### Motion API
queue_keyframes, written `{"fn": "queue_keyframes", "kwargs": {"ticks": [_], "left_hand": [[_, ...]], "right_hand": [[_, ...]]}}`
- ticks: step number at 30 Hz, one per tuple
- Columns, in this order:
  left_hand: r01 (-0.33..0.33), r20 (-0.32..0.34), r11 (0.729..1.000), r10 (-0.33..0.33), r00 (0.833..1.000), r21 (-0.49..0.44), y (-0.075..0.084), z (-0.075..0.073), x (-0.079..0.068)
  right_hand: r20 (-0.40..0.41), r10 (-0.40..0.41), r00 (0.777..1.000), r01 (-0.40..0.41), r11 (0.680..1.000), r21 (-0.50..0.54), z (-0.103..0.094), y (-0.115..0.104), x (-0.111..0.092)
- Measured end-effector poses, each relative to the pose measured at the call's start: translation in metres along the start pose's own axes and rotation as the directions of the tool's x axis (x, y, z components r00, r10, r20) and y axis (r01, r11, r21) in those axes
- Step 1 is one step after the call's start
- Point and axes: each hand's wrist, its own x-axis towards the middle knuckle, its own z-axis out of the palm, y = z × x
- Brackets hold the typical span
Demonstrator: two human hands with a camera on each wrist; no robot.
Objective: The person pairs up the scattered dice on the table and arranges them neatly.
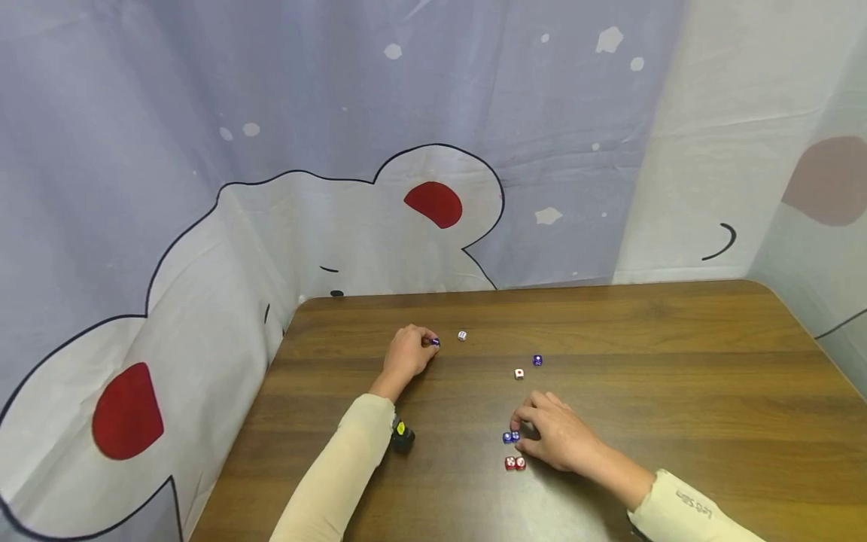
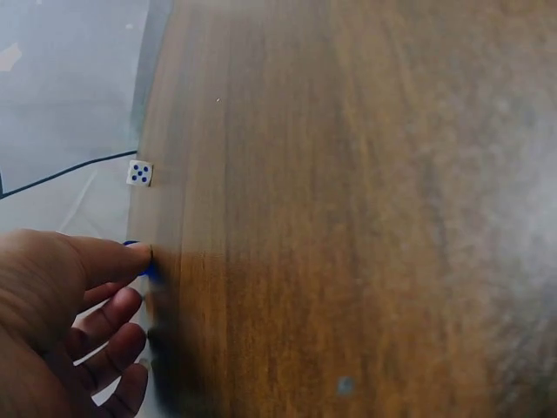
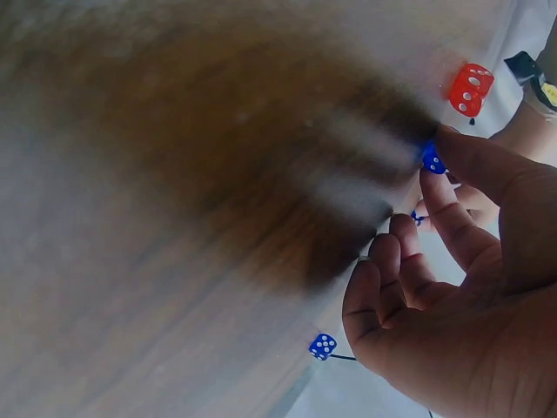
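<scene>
My left hand (image 1: 409, 352) pinches a small blue die (image 1: 435, 342) between thumb and forefinger near the far side of the table; in the left wrist view, the fingertips mostly cover it. Just to its right lies a white die (image 1: 462, 336) with dark pips. Nearer me, my right hand (image 1: 558, 435) has thumb and forefinger around a blue die (image 1: 515, 436), also seen held in the right wrist view. Another blue die (image 1: 506, 437) sits directly to its left. Two red dice (image 1: 515, 464) lie side by side just in front of that pair.
Between the hands and farther back are a white die (image 1: 519, 374) with a red pip and a blue die (image 1: 538, 360). All stand on a brown wooden table (image 1: 677, 354). A patterned curtain (image 1: 542, 150) hangs along its far edge. A black device (image 1: 403, 438) is at the left wrist.
</scene>
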Motion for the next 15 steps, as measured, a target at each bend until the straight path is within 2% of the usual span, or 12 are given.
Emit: {"fn": "queue_keyframes", "kwargs": {"ticks": [15], "left_hand": [[-0.006,-0.012,1.000,0.006,1.000,0.008,-0.0015,-0.0017,-0.0031]], "right_hand": [[-0.011,-0.015,1.000,0.015,1.000,-0.002,-0.0008,-0.0007,-0.0008]]}}
